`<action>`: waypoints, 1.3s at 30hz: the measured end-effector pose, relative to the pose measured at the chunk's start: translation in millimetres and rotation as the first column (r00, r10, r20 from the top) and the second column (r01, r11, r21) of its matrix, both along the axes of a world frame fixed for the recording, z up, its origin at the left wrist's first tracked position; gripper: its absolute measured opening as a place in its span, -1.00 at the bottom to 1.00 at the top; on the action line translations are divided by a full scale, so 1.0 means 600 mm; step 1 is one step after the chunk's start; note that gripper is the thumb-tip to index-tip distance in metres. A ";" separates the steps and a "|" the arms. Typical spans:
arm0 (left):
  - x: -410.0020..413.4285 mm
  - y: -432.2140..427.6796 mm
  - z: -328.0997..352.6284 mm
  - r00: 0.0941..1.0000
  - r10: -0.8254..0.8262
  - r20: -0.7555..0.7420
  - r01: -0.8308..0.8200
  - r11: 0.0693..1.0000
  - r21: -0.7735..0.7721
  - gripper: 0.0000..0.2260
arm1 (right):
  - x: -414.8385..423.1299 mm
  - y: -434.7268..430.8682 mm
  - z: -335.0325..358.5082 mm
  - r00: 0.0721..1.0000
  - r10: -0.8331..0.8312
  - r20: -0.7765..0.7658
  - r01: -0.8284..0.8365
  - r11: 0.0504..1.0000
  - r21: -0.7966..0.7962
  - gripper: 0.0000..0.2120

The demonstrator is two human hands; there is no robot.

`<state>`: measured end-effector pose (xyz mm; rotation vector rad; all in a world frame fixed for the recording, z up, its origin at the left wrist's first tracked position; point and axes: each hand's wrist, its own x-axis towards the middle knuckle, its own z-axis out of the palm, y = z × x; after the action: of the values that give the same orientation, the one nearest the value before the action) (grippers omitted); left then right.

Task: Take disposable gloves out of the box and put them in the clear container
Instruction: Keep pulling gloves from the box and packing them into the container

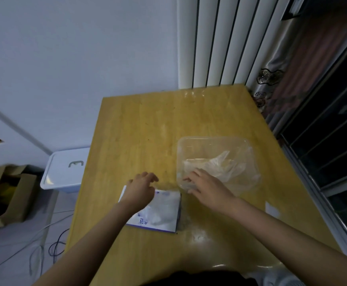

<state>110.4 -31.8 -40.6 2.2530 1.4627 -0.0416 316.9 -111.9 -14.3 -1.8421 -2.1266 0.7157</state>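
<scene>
The left hand [140,190] rested on the far end of the box [164,211], fingers loosely curled and gripping nothing (probably steadying it). The right hand [205,185] lay with fingers apart on the gloves [216,164] in the near corner of the container [214,138]. The container sat just beside the box, so each carry looked short, with its rim the 1 edge to cross.

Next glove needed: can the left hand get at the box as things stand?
Probably yes: the left hand is over the far end of the box; nothing else covers it, and the right hand is at the clear container.
</scene>
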 end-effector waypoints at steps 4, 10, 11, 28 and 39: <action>-0.058 -0.022 -0.020 0.998 -0.024 -0.052 0.014 0.983 -0.180 -0.65 | -0.057 -0.014 -0.007 0.988 0.152 0.013 -0.151 0.987 -0.047 -0.61; -0.063 -0.042 -0.040 1.000 0.003 0.010 -0.001 0.973 -0.231 -0.65 | -0.118 -0.007 -0.048 0.980 0.167 0.111 -0.146 0.972 -0.182 -0.57; -0.064 -0.044 -0.042 1.000 0.014 0.013 -0.011 0.973 -0.229 -0.65 | -0.121 -0.004 -0.049 0.989 0.127 0.081 -0.112 0.980 -0.167 -0.67; 0.001 -0.084 -0.051 0.994 -0.018 -0.111 -0.001 0.986 -0.167 -0.58 | -0.044 0.022 0.016 0.990 -0.121 0.071 0.121 0.993 0.004 -0.90; 0.009 -0.093 -0.052 0.986 0.002 -0.167 -0.022 0.993 -0.119 -0.51 | -0.072 -0.010 0.006 0.918 0.095 0.385 -0.129 0.990 0.065 -0.78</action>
<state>116.1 -87.5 -71.6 2.1867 1.5146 -0.3136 273.9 -118.1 -10.5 -1.9524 -2.4726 0.2897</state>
